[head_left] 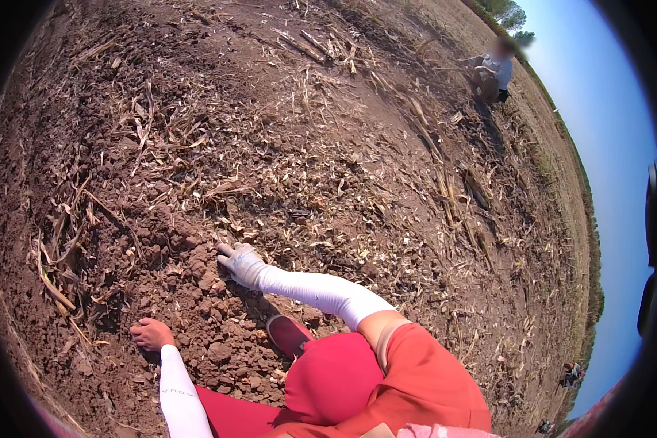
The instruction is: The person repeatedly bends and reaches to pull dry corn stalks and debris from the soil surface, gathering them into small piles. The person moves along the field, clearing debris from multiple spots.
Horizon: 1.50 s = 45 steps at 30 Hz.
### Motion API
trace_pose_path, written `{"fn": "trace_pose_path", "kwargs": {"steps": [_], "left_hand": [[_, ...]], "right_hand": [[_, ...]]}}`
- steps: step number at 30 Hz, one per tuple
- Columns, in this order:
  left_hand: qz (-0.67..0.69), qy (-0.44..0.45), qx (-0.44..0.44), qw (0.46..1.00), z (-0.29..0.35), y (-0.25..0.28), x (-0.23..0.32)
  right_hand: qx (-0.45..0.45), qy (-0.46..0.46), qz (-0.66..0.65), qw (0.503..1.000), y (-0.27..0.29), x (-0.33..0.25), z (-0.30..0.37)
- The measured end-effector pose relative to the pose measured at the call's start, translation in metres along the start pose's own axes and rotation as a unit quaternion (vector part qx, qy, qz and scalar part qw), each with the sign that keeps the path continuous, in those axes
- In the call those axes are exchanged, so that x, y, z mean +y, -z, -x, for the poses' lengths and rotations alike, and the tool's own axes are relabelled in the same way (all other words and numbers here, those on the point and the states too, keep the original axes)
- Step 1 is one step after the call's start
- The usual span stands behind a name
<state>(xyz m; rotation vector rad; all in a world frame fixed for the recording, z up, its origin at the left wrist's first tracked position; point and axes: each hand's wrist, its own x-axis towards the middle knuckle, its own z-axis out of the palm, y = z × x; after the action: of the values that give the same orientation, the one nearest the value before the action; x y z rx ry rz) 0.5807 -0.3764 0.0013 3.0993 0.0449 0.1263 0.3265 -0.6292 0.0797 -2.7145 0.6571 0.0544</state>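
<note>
Bare below a white sleeve, my left hand (152,335) is at the lower left, low over the loose brown soil (190,314). Its fingers are curled in, and I cannot make out whether anything is in them. A pale work glove covers my right hand (242,266), which reaches over the crumbly clods farther up, fingers apart and touching the soil. Nothing shows in its grasp. Broken clods (219,353) lie between the two hands, and chopped dry stalks (306,233) are scattered just beyond the gloved one.
My red-clad knee (332,379) and a shoe (288,334) are close below the right arm. Dry stalks and leaves (55,285) lie to the left. Far off at the upper right, another person (495,71) crouches in the field. Small figures (571,374) are at the far lower right.
</note>
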Motion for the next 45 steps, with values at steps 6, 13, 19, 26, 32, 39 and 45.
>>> {"fn": "trace_pose_path", "kwargs": {"steps": [6,13,19,26,32,39,45], "left_hand": [[0.011,0.010,-0.026,1.000,0.001,0.005,0.002],[0.009,0.013,0.026,1.000,0.000,0.003,-0.001],[-0.002,0.030,-0.042,0.999,0.001,0.010,0.004],[0.003,0.034,-0.049,0.998,0.001,0.014,0.006],[0.019,0.027,-0.058,0.998,0.007,0.021,0.010],[0.011,0.005,-0.001,1.000,0.002,0.007,0.003],[-0.004,0.002,0.014,1.000,0.003,0.005,0.002]], "right_hand": [[0.006,-0.051,-0.020,0.998,0.001,0.002,0.006],[-0.029,-0.229,-0.156,0.960,0.005,0.026,0.022],[-0.011,-0.257,-0.256,0.932,-0.027,0.072,0.025],[-0.013,-0.270,-0.243,0.932,-0.032,0.070,0.022],[-0.018,-0.275,-0.234,0.932,-0.036,0.071,0.026],[-0.030,-0.274,-0.229,0.933,-0.038,0.070,0.024],[-0.028,-0.275,-0.211,0.938,-0.040,0.068,0.025]]}}
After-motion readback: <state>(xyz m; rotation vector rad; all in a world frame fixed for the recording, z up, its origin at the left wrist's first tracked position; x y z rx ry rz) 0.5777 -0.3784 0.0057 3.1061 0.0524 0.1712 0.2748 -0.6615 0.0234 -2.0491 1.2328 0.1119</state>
